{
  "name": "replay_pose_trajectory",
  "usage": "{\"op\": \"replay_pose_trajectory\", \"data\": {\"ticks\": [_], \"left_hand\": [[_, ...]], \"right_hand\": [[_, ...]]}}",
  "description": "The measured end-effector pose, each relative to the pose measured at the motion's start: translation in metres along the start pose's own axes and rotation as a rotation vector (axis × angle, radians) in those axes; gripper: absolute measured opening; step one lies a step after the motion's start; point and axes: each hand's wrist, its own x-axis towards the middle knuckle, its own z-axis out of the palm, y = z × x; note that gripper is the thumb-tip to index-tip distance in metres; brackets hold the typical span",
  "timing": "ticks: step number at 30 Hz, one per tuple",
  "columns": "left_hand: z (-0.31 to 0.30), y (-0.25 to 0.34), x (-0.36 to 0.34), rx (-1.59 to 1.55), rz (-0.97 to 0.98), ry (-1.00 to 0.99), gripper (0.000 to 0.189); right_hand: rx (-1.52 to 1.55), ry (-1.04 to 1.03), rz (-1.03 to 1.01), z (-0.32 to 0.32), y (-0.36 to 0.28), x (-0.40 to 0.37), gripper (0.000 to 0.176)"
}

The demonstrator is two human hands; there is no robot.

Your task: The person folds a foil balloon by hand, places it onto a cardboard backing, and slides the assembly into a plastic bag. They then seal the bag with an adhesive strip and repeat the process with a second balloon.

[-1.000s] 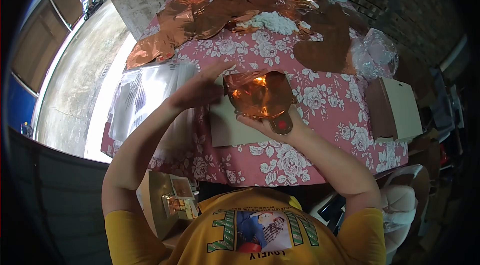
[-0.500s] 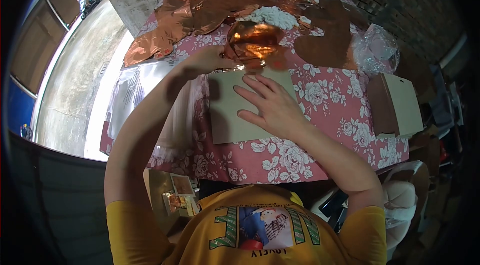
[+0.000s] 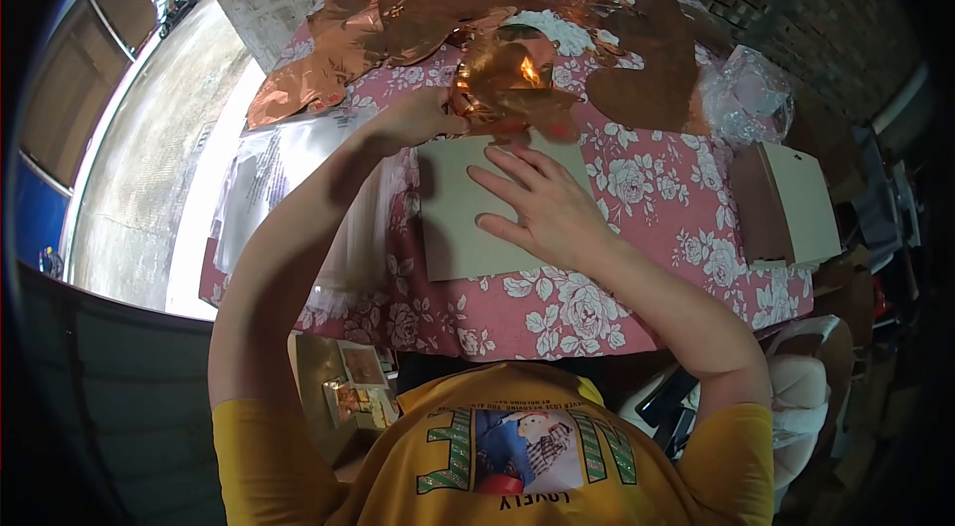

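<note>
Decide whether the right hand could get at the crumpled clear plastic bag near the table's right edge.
Probably yes: the right hand lies flat on the card, holding nothing, and only floral tablecloth lies between it and the bag.

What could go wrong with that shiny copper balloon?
The left hand pinches the foil balloon by one edge only, so it might crease, tear or slip. The card under the flat right hand lies near the edge of the table and could slide off.
</note>
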Motion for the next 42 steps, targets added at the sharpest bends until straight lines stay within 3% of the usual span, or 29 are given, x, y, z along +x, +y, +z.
{"op": "replay_pose_trajectory", "data": {"ticks": [4,7,16,21,27,36,42], "left_hand": [[0.004,-0.004,0.0,-0.024,0.087,0.04,0.034],[0.004,-0.002,-0.002,-0.056,0.085,0.024,0.033],[0.003,0.002,-0.003,-0.016,0.045,0.009,0.029],[0.007,-0.013,0.005,-0.113,0.135,-0.008,0.027],[0.007,-0.009,0.004,-0.192,0.182,-0.042,0.027],[0.003,-0.017,0.01,-0.168,0.107,-0.055,0.027],[0.001,-0.005,0.004,-0.09,0.095,-0.009,0.024]], "right_hand": [[-0.04,0.018,-0.033,0.0,0.001,0.0,0.055],[0.022,-0.088,0.036,-0.005,-0.001,0.0,0.056],[0.02,-0.083,0.028,-0.005,0.0,0.0,0.056],[-0.001,-0.006,0.011,0.002,0.002,-0.002,0.056],[0.08,-0.1,0.118,-0.007,-0.007,-0.001,0.055],[0.018,0.027,0.03,0.0,-0.003,-0.002,0.056],[0.001,-0.032,0.069,-0.001,-0.004,-0.002,0.056]]}}
